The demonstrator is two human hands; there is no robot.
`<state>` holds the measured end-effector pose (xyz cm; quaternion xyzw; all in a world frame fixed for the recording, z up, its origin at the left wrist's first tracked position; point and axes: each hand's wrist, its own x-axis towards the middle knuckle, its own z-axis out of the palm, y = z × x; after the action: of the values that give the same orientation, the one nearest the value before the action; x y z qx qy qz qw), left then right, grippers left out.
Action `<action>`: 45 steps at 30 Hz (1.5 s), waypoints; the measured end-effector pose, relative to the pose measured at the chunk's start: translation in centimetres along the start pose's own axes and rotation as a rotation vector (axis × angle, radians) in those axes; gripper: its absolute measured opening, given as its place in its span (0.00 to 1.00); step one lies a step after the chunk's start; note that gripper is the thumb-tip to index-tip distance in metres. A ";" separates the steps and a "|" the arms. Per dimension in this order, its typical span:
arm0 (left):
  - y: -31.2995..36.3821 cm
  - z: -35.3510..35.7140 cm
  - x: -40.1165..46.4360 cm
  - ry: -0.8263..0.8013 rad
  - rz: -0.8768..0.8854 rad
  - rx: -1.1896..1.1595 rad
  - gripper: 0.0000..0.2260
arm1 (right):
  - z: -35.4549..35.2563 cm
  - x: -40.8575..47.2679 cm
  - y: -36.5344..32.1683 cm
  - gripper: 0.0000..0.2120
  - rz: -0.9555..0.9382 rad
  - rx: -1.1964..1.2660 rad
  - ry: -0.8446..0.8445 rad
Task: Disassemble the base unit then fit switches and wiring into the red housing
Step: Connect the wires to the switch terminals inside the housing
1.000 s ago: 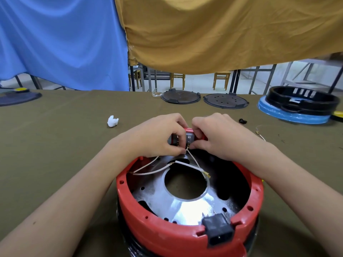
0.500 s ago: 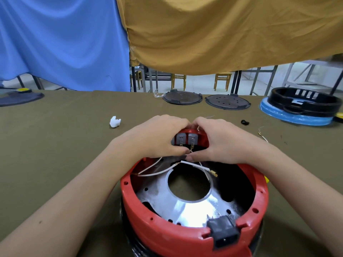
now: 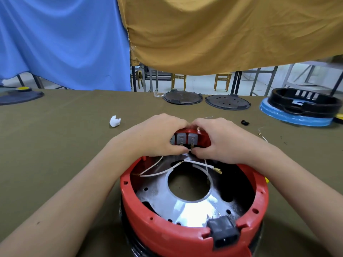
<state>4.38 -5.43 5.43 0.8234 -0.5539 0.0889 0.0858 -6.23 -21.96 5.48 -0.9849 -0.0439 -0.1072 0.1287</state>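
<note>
**Switches seated, wiring only partly joined**

Plainly, the disassembly looks finished: the red housing [image 3: 167, 230] sits open at the near middle of the olive-covered table [image 3: 55, 145], its black power socket [image 3: 224, 232] fixed in the near rim and the shiny metal plate [image 3: 185, 206] bare inside. Above the plate, white wires [image 3: 159, 172] lie loose, and one brass-tipped lead [image 3: 217, 171] hangs unconnected, so wiring is still to be done.

At the far rim two grey switches [image 3: 185, 139] already sit in the red wall. The left hand [image 3: 157, 136] and right hand [image 3: 220, 141] both curl around that section, their fingertips pinched together on a wire end just below the switch terminals. I judge this to be a lead being pushed onto a tab; whether it is on cannot be told.

Further off lie a white scrap [image 3: 115, 121], two dark round covers [image 3: 205, 100], and, far right, a black ring [image 3: 304, 102].
</note>
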 end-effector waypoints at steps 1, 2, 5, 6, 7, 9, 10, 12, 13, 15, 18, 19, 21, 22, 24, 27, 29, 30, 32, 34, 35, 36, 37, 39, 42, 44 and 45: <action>0.0 0.0 0.0 0.005 0.005 -0.004 0.22 | 0.0 0.0 0.0 0.21 -0.004 -0.007 -0.002; 0.0 0.0 0.0 0.010 0.005 -0.003 0.22 | 0.1 0.1 0.0 0.20 -0.007 -0.018 -0.003; 0.1 0.0 0.1 0.015 -0.010 0.015 0.21 | 0.2 0.2 -0.1 0.18 -0.016 -0.053 0.002; 0.2 0.0 0.1 0.009 -0.017 0.020 0.20 | 0.2 0.2 -0.1 0.17 -0.017 -0.059 0.006; 0.2 0.0 0.1 0.003 -0.026 0.018 0.20 | 0.2 0.2 0.0 0.17 -0.017 -0.060 0.011; 0.2 -0.1 0.0 0.003 -0.045 -0.022 0.21 | 0.3 0.1 0.0 0.17 -0.018 -0.051 0.018; 0.3 -0.1 -0.2 0.004 -0.053 -0.055 0.21 | 0.4 0.1 0.0 0.18 -0.020 -0.045 0.021; 0.3 -0.3 -0.4 -0.001 -0.058 -0.114 0.23 | 0.4 0.1 0.0 0.21 -0.017 -0.041 0.031; 0.4 -0.4 -0.5 -0.004 -0.062 -0.132 0.23 | 0.4 0.1 0.0 0.22 -0.016 -0.042 0.036; 0.3 -0.5 -0.6 -0.015 -0.091 -0.145 0.23 | 0.5 0.1 0.0 0.22 -0.016 -0.050 0.039; 0.2 -0.4 -0.7 -0.051 -0.129 -0.125 0.20 | 0.5 0.2 0.0 0.22 -0.007 -0.069 0.039; 0.3 -0.3 -0.7 -0.051 -0.132 -0.119 0.19 | 0.5 0.2 -0.1 0.23 -0.006 -0.082 0.039; 0.3 -0.3 -0.7 -0.047 -0.126 -0.120 0.18 | 0.4 0.3 -0.1 0.22 -0.006 -0.106 0.033; 0.3 -0.4 -0.7 -0.049 -0.123 -0.120 0.18 | 0.4 0.4 -0.1 0.21 -0.011 -0.115 0.025; 0.4 -0.4 -0.7 -0.054 -0.118 -0.106 0.17 | 0.4 0.4 -0.2 0.19 -0.024 -0.127 0.010; 0.4 -0.4 -0.6 -0.050 -0.108 -0.058 0.17 | 0.4 0.6 -0.3 0.17 -0.036 -0.141 -0.002; 0.3 -0.4 -0.6 -0.047 -0.105 -0.052 0.17 | 0.3 0.5 -0.3 0.17 -0.034 -0.144 -0.001; 0.3 -0.4 -0.7 -0.039 -0.108 -0.064 0.18 | 0.4 0.5 -0.2 0.17 -0.034 -0.142 0.003; 0.1 -0.4 -0.8 -0.023 -0.124 -0.105 0.21 | 0.5 0.4 -0.1 0.19 -0.033 -0.136 0.015; 0.0 -0.3 -0.9 -0.004 -0.145 -0.131 0.23 | 0.6 0.3 -0.1 0.21 -0.032 -0.135 0.021; -0.1 -0.3 -0.9 0.009 -0.151 -0.131 0.21 | 0.6 0.4 -0.1 0.21 -0.033 -0.135 0.022; -0.1 -0.3 -0.9 0.019 -0.155 -0.126 0.19 | 0.6 0.4 -0.1 0.21 -0.033 -0.135 0.021; -0.2 -0.3 -0.8 0.025 -0.156 -0.120 0.17 | 0.6 0.4 0.0 0.21 -0.033 -0.135 0.019; -0.3 -0.2 -0.7 0.025 -0.156 -0.119 0.15 | 0.7 0.5 0.1 0.19 -0.033 -0.132 0.013; -0.3 -0.3 -0.7 0.018 -0.158 -0.134 0.14 | 0.7 0.6 0.1 0.18 -0.051 -0.150 0.003; -0.2 -0.4 -0.6 0.009 -0.156 -0.137 0.14 | 0.7 0.7 0.0 0.18 -0.057 -0.172 0.001; -0.2 -0.4 -0.6 0.008 -0.156 -0.137 0.14 | 0.7 0.7 0.0 0.18 -0.058 -0.177 0.002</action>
<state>4.32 -4.71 5.66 0.8557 -0.4927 0.0469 0.1507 -5.40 -21.76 4.93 -0.9906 -0.0628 -0.1153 0.0380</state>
